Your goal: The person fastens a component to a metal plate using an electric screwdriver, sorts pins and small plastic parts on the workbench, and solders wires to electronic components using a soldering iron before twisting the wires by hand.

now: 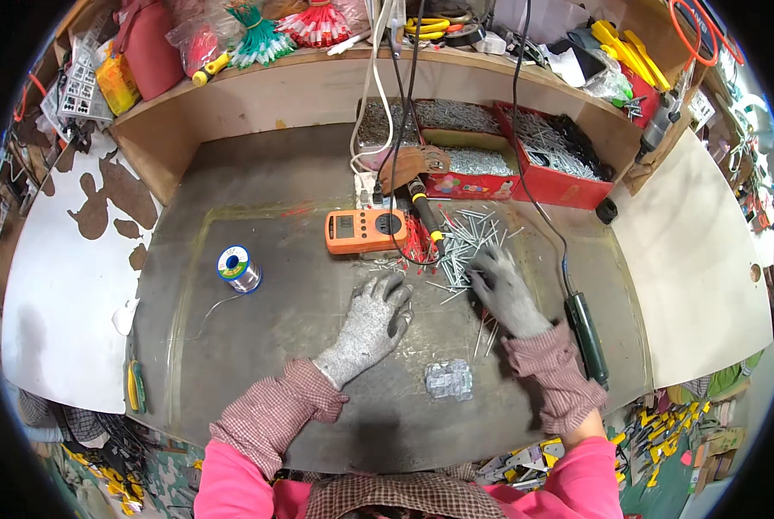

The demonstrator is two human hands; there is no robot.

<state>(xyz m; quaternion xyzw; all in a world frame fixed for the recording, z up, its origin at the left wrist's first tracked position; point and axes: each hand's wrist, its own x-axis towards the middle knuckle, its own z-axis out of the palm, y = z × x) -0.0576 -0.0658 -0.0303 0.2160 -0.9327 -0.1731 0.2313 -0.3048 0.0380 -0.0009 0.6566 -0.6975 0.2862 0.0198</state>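
Observation:
Both my hands wear grey gloves with darker fingertips. My left hand [368,327] rests on the table, fingers loosely bent, thumb apart, and nothing shows in it. At the right edge of a pile of thin silvery metal rods [473,240], my right hand [510,294] has its fingers curled down among them. Whether a rod is between those fingertips is hidden. A few loose rods [486,336] lie under the right wrist. Nearer to me sits a flat block of small silvery pieces [448,380]. Small red-tipped parts [416,238] lie left of the pile.
Beyond my hands are an orange multimeter [342,234], a black-and-yellow handled tool [425,214] and red boxes [569,192] of metal parts. A solder spool [240,270] stands left. A dark-green handled corded tool [586,339] lies right, its cable crossing the table. A loaded shelf [309,59] spans the back.

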